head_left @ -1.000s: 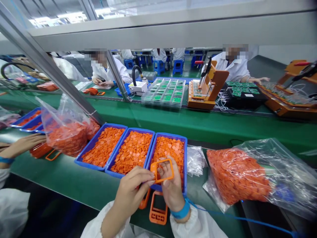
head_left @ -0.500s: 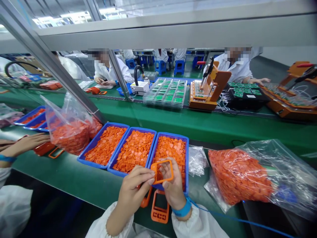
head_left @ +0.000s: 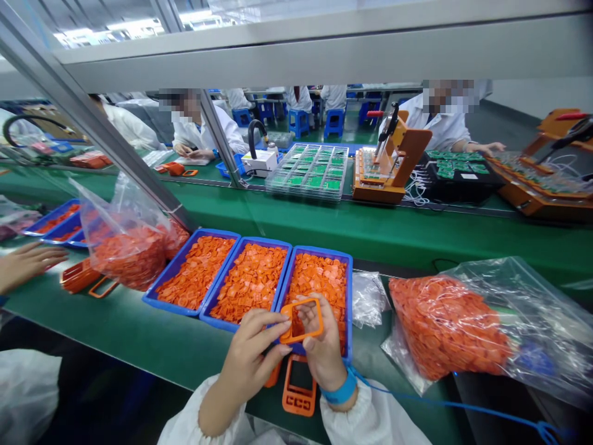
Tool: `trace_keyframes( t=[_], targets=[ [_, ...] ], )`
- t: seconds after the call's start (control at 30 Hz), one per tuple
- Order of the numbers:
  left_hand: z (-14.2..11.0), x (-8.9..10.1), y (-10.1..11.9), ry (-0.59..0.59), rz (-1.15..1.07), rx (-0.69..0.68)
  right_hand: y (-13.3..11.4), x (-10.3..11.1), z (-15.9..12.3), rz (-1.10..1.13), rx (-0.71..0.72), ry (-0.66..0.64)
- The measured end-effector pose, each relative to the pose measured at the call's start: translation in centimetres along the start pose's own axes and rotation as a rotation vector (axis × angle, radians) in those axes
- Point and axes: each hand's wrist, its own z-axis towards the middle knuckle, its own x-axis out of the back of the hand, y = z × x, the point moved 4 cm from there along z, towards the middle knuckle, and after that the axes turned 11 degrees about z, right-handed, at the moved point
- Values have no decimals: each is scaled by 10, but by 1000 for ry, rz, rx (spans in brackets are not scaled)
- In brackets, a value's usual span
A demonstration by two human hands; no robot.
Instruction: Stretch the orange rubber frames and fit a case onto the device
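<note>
My right hand point(head_left: 327, 346) holds one smooth orange frame point(head_left: 320, 316) with rounded corners over the near end of the rightmost of three rectangular blue trays point(head_left: 350, 309); my left hand point(head_left: 245, 352) touches its other end, fingers curved. Small flat orange pieces point(head_left: 252, 278) heap the trays. One windowed casing point(head_left: 299, 403) lies nearer me.

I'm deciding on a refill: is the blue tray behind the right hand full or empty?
Well filled: orange pieces cover the blue tray almost to its rim; the right hand hides part.
</note>
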Motion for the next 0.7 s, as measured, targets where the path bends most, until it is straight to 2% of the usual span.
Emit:
trace_keyframes(
  t=[0.4, 0.53, 0.7],
  targets=[
    [-5, -7, 10, 118, 317, -147, 3, 3, -1, -32, -6, 11],
    [-5, -9, 11, 142, 337, -155, 3, 3, -1, -33, 0, 2],
    [0, -8, 9, 97, 284, -155, 1, 4, 1, -27, 18, 12]
  ],
)
